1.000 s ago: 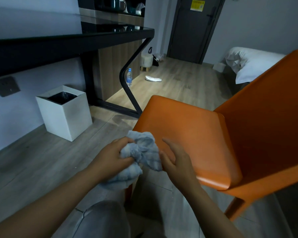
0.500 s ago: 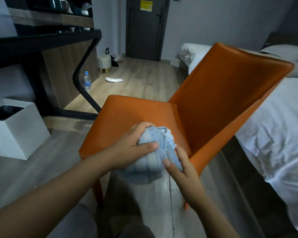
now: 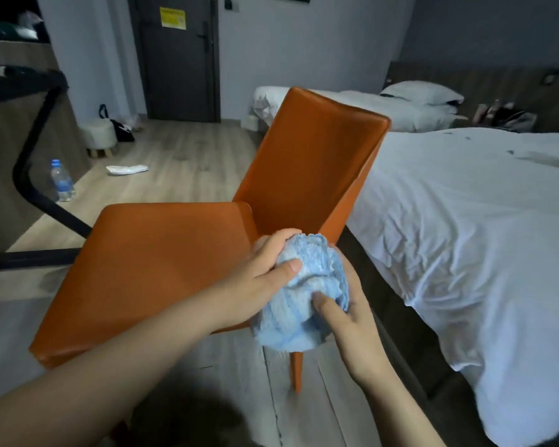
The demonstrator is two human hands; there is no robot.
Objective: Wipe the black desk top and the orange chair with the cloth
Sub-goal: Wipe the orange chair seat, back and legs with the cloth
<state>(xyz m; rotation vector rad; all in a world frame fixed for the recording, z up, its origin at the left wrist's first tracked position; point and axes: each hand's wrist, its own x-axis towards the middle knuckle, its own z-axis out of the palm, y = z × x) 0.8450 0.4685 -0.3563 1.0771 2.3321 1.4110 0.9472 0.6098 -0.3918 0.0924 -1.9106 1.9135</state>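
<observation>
- at 5 o'clock from the centre of our view, just off the near right corner of the seat, we hold the pale blue terry cloth bunched into a wad between both hands. it hangs above the floor and seems not to touch the chair.
- our left hand curls over the wad from 9 o'clock, thumb pressed on its upper face. our right hand cups it from 4 o'clock, thumb dug into the folds. both grip it, and neither is spread open.
- the wad's long axis runs roughly 12 to 6 o'clock, with the ruffled edge at 12 and the loose end hanging at 6.
- the smooth orange upholstered chair sits side-on to us, seat front toward 8 o'clock and backrest rising at 1 o'clock beside the white bed.
- the glossy black desk top shows only as an edge at 10 o'clock, well apart from the cloth. we cannot tell whether it has been wiped.
- we judge the chair wipe not yet begun: no streaks show on the seat, and we seem to be gathering the cloth. seat and backrest look left to do.
</observation>
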